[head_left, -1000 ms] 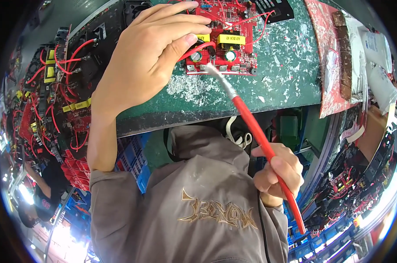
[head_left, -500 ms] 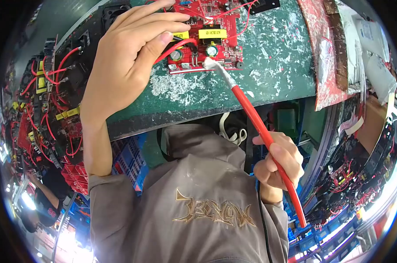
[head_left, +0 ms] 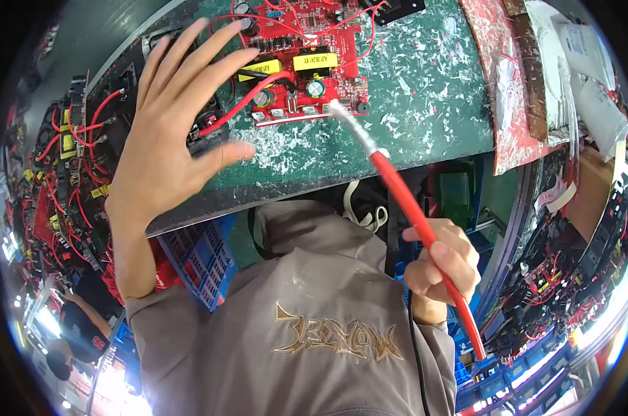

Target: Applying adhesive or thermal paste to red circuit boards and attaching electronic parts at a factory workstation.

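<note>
Nearest: grey-brown shirt (head_left: 328,277), embroidered across the front. Right hand (head_left: 444,267) just beyond it at right, fingers wrapped round the red-handled brush (head_left: 419,223), clamped well back along the handle. Brush slants away and to the left, its pale bristles (head_left: 340,114) at the near edge of the red circuit board (head_left: 346,50), toward that edge's right end; whether they touch, cannot tell.

Left hand (head_left: 163,135), ahead at left: fingers and thumb spread apart, nothing gripped. Fingertips by the board's left side, contact unclear. Thick red cable (head_left: 241,109) runs from the board down toward the palm.

Key relation: board lies ahead and left of the right grip; its near edge runs left to right, and the brush's long axis meets it obliquely. Left hand is nearer the board; the right gets there only by the brush's length.

Board sits flat on the green bench top (head_left: 432,132), pale flecks scattered round it, two yellow blocks (head_left: 315,62) (head_left: 260,69) upright on it. Farther: black plate (head_left: 400,10) beyond the board's far right; clear plastic bags (head_left: 595,76) at far right.
</note>
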The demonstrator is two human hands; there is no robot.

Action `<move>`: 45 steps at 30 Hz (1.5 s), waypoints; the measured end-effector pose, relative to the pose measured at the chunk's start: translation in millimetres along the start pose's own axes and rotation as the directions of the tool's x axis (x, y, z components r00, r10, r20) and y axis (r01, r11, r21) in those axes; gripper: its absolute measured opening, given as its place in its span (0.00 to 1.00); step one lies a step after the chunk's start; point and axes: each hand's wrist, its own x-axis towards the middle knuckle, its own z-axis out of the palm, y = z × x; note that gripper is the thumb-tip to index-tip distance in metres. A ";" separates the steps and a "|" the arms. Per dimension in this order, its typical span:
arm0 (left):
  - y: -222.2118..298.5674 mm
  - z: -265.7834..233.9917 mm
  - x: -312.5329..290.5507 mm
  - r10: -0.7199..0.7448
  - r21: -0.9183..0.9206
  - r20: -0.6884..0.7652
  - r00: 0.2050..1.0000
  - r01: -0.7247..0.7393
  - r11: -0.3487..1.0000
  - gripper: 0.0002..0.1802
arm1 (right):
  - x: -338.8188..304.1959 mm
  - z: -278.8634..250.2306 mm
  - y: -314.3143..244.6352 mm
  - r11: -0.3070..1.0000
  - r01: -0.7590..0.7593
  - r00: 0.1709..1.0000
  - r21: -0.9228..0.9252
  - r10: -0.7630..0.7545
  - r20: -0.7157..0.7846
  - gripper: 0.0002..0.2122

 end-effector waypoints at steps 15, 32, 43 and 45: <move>-25.9 -18.2 -8.2 0.414 0.209 -0.244 0.877 -0.369 0.906 0.34 | -8.8 -27.0 -0.5 0.971 -0.166 0.861 0.172 0.228 -0.455 0.12; -164.2 -244.5 248.1 -0.163 0.110 -0.874 0.458 0.512 0.852 0.30 | 33.7 -42.0 17.7 0.963 -0.203 0.771 0.176 0.268 -0.577 0.12; -217.4 -109.4 328.4 -0.256 0.414 -0.625 0.738 0.591 0.692 0.28 | 77.6 -62.8 34.8 0.965 -0.200 0.714 0.168 0.261 -0.650 0.12; -186.6 -88.6 361.2 -0.145 0.357 -0.679 0.720 0.497 0.791 0.20 | 81.8 -64.8 42.8 0.949 -0.219 0.661 0.229 0.317 -0.680 0.11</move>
